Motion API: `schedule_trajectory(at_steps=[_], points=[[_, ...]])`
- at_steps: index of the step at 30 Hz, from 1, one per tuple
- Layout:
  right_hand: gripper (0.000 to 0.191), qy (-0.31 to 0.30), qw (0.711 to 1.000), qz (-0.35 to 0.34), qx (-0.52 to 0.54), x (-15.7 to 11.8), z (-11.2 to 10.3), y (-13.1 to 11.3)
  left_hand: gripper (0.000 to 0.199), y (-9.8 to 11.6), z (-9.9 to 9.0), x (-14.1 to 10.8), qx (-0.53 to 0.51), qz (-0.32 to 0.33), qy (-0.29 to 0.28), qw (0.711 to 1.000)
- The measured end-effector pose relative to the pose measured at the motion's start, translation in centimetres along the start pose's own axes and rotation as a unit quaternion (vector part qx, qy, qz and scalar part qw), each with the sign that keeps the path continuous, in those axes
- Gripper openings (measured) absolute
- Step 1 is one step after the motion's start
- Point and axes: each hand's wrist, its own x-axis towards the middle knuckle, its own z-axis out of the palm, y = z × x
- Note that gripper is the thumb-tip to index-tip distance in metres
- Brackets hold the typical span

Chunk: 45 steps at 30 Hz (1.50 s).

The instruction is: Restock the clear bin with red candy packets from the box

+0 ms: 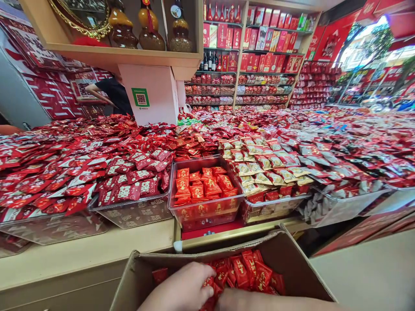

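Observation:
An open cardboard box stands in front of me at the bottom, with small red candy packets with gold lettering heaped inside. My left hand reaches into it from the lower left, its thumb and fingers curled around some of these packets. From the lower right my right arm crosses the box, and my right hand is down among the packets beside the left, its fingers hidden. Just behind the box, a clear plastic bin holds similar red packets, lower than the heaps around it.
Overfilled clear bins of wrapped sweets flank the middle bin, with more heaps behind. A cream counter edge runs at the left. A white pillar rises behind. Shelves hold bottles and red boxes. A person stands at the back left.

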Motion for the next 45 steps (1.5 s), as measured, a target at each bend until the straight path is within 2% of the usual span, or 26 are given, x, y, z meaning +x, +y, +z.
schedule_trajectory(at_steps=[2, 4, 7, 10, 12, 17, 20, 24, 27, 30, 35, 39, 42, 45], points=[[0.027, 0.010, 0.999, -0.021, -0.032, -1.2, -2.1, -1.3, 0.030, 0.1, -1.3, -0.3, -0.023, 0.002, -0.006, 1.000], [0.018, 0.075, 0.996, -0.045, -0.001, -2.8, -4.4, -3.1, 0.033, 0.7, -2.3, -0.5, -0.091, 0.026, -0.035, 0.995], [0.021, 0.130, 0.970, -0.053, 0.201, -4.7, -7.3, -5.5, 0.032, 2.2, -2.9, -0.7, -0.291, 0.076, -0.056, 0.952], [0.029, 0.125, 0.933, -0.081, 0.326, -5.7, -8.6, -6.4, 0.025, 3.3, -2.6, -0.6, -0.427, 0.052, -0.047, 0.902], [0.031, 0.141, 0.923, -0.092, 0.347, -5.8, -8.8, -6.3, 0.026, 3.6, -2.2, -0.5, -0.470, 0.036, -0.054, 0.880], [0.034, 0.186, 0.896, -0.088, 0.394, -5.5, -8.8, -6.0, 0.022, 3.3, -1.7, -0.1, -0.545, 0.044, -0.058, 0.835], [0.034, 0.211, 0.886, -0.082, 0.404, -5.4, -8.8, -6.0, 0.026, 3.4, -1.5, 0.0, -0.567, 0.050, -0.050, 0.821], [0.031, 0.220, 0.885, -0.109, 0.396, -5.3, -8.6, -5.7, 0.025, 3.6, -1.1, 0.2, -0.546, 0.064, -0.008, 0.835], [0.034, 0.189, 0.880, -0.135, 0.415, -5.2, -8.3, -5.5, 0.026, 3.8, -0.9, 0.4, -0.500, 0.082, 0.035, 0.862], [0.038, 0.203, 0.875, -0.133, 0.419, -5.0, -8.0, -5.6, 0.029, 3.8, -0.8, 0.6, -0.462, 0.076, 0.077, 0.880], [0.038, 0.222, 0.875, -0.143, 0.406, -4.9, -7.8, -5.6, 0.033, 4.0, -0.4, 0.6, -0.461, 0.056, 0.099, 0.880], [0.044, 0.234, 0.877, -0.163, 0.386, -4.9, -7.7, -5.4, 0.038, 4.4, -0.2, 0.4, -0.512, 0.037, 0.104, 0.852], [0.053, 0.274, 0.882, -0.163, 0.348, -5.0, -7.7, -5.5, 0.043, 4.3, 0.1, 0.5, -0.559, 0.037, 0.117, 0.820], [0.054, 0.307, 0.880, -0.159, 0.326, -5.1, -7.6, -5.7, 0.045, 4.2, 0.5, 0.7, -0.605, 0.039, 0.132, 0.784]])
